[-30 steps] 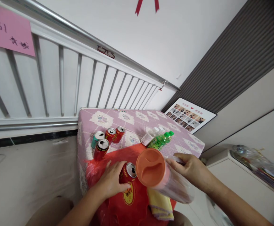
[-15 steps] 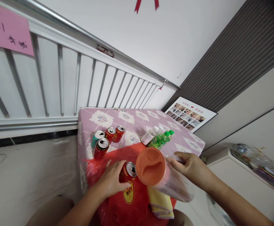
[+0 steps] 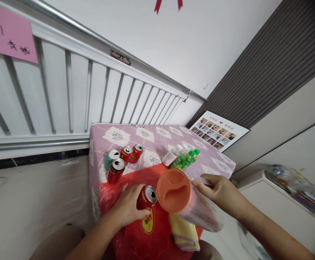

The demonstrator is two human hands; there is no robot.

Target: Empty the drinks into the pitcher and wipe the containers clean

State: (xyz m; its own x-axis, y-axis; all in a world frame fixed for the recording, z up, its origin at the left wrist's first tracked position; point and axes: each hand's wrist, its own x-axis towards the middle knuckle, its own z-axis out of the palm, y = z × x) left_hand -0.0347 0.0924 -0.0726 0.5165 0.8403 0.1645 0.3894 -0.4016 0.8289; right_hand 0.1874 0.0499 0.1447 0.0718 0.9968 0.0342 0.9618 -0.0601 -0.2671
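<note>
your left hand (image 3: 127, 207) clenched round a red can (image 3: 146, 198) on the red sheet (image 3: 136, 173) at the table's (image 3: 152, 135) near edge | your right hand (image 3: 219, 195) grasping a clear jar (image 3: 205, 216), tilted, orange lid (image 3: 173, 190) toward you, just beside the can | four cans (image 3: 115, 169) near the left edge | green bottles (image 3: 186, 160) lying mid-table

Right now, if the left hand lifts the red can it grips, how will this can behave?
The red can looks opened on top, so it is probably light and may dent under the left hand. It leans on wrinkled red plastic, so it could tip or roll if released.
</note>
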